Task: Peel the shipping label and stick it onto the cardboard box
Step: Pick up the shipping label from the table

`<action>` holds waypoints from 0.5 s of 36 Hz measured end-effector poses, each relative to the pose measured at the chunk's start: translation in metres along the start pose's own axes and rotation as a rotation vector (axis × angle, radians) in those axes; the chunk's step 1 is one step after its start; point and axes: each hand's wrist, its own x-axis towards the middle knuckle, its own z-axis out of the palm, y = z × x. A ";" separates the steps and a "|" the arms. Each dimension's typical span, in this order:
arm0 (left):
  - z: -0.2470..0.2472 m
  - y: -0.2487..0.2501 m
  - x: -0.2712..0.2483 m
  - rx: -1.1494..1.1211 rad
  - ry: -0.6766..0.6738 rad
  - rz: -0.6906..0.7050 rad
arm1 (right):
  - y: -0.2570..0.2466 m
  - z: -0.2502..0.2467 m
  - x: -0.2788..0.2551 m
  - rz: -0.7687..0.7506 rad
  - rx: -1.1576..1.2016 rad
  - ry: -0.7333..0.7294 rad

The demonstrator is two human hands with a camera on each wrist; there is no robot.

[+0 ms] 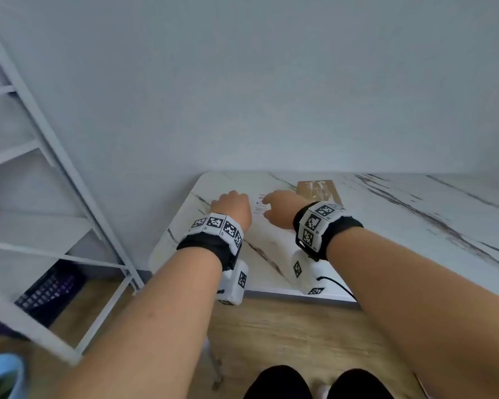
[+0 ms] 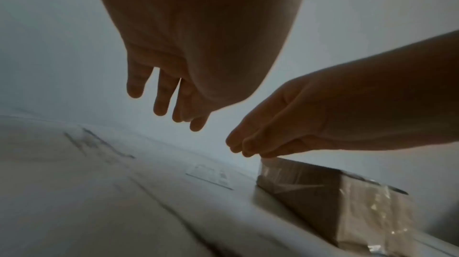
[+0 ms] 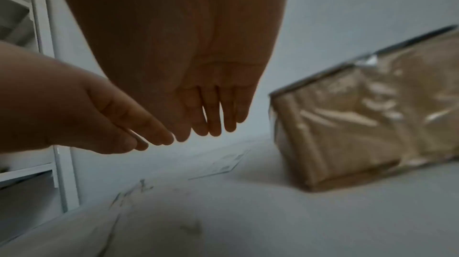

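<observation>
While the shipping label (image 1: 262,203) lies flat and unpeeled on the marble-patterned table (image 1: 401,226), a person reaches both hands over it, neither one touching it. The left hand (image 1: 233,208) hangs above the tabletop just left of the label, its fingers (image 2: 159,94) straight, slightly spread and holding nothing. The right hand (image 1: 283,208) hovers just right of the label with fingers (image 3: 213,116) extended and close together, likewise empty; in the left wrist view its fingertips appear gathered over the near corner of the cardboard box (image 1: 319,190), though whether they touch it cannot be told.

The box, wrapped in glossy clear tape, sits on the table just beyond the label and to its right, close enough that the sticker need travel only a short way once freed. The hands flank the sheet, probably so that one can pin the backing while the other lifts a corner. Nothing of the task is done yet: the label sits on its backing and the box top is bare. A white shelf frame (image 1: 41,145) stands to the left of the table.
</observation>
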 end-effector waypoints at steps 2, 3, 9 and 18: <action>0.001 -0.007 0.000 -0.007 -0.027 -0.018 | -0.004 0.006 0.006 0.032 -0.013 -0.042; 0.003 -0.011 0.000 -0.026 -0.032 -0.020 | -0.006 0.010 0.009 0.039 -0.025 -0.074; 0.009 -0.023 0.001 -0.084 -0.048 0.012 | -0.008 0.019 0.013 0.006 -0.112 -0.167; 0.015 -0.013 -0.010 -0.077 -0.099 0.041 | -0.001 0.010 -0.009 0.014 -0.006 -0.115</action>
